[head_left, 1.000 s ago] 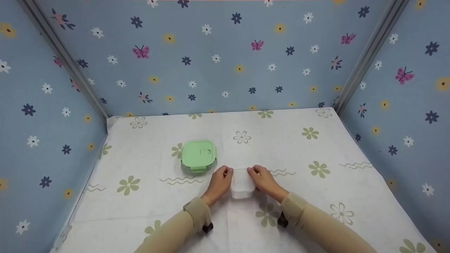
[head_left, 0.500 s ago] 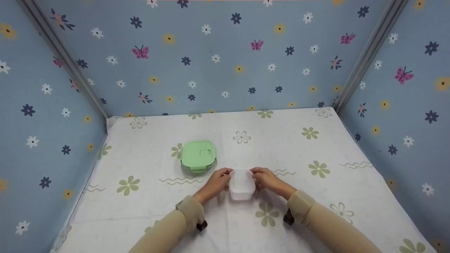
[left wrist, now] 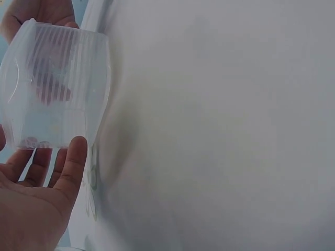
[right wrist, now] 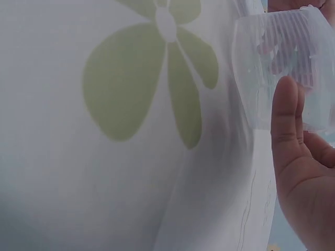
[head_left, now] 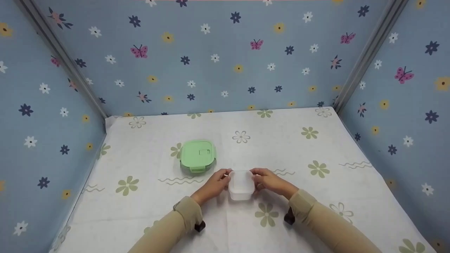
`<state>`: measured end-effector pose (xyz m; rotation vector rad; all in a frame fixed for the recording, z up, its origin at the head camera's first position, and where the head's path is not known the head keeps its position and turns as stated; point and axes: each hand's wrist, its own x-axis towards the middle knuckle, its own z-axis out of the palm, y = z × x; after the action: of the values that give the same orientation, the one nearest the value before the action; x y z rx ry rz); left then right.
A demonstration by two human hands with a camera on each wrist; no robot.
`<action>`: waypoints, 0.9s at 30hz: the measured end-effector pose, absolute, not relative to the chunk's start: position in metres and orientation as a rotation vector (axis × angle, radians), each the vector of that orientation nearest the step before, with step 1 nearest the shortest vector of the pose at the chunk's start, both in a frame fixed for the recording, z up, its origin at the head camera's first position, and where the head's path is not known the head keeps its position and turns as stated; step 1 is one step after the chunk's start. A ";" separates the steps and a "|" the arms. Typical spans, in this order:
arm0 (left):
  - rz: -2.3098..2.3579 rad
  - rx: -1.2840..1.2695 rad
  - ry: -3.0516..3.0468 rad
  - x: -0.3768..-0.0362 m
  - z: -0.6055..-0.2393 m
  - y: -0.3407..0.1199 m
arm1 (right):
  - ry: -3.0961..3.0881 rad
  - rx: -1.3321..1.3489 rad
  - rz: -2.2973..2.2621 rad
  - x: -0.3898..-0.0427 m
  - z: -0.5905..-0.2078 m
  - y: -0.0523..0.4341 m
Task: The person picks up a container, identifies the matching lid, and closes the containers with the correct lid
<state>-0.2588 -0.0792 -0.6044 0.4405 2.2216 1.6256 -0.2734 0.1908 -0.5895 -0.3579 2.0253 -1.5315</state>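
Observation:
A small translucent plastic box [head_left: 241, 185] with rounded corners is between my two hands over the cloth. Its ribbed underside shows in both wrist views. My left hand [head_left: 215, 183] holds the box's left side, thumb and index finger near the far corner. On the opposite side my right hand [head_left: 270, 181] grips it in the same way. In the left wrist view the left fingers [left wrist: 72, 170] spread along the wall of the clear box [left wrist: 55, 86]. The right fingers [right wrist: 285, 112] lie fairly straight along the box [right wrist: 293, 68] in the right wrist view.
A green lidded food container [head_left: 198, 155] with side clips stands behind and left of the box. White flower-print cloth [head_left: 281, 140] covers the table. Blue patterned panels [head_left: 225, 45] rise at the back and both sides, with grey metal posts [head_left: 66, 66] at the corners.
Both hands have shifted from the top edges of the box down to its sides and slightly apart. The box sits a little nearer to me. The green container has stayed put.

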 end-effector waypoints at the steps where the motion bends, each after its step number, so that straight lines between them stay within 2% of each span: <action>1: 1.624 0.437 2.222 -0.259 -0.605 -0.079 | 2.036 -0.352 -1.521 -0.274 -0.590 0.191; 13: 1.665 0.391 2.319 -0.264 -0.600 -0.078 | 2.142 -0.396 -1.458 -0.279 -0.585 0.197; 27: 1.628 0.407 2.541 -0.294 -0.554 -0.089 | 2.278 -0.492 -1.524 -0.307 -0.553 0.207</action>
<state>-0.2940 -0.0888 -0.5540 0.4068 2.5412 1.6281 -0.3073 0.2071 -0.5532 -0.4921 2.2777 -1.5236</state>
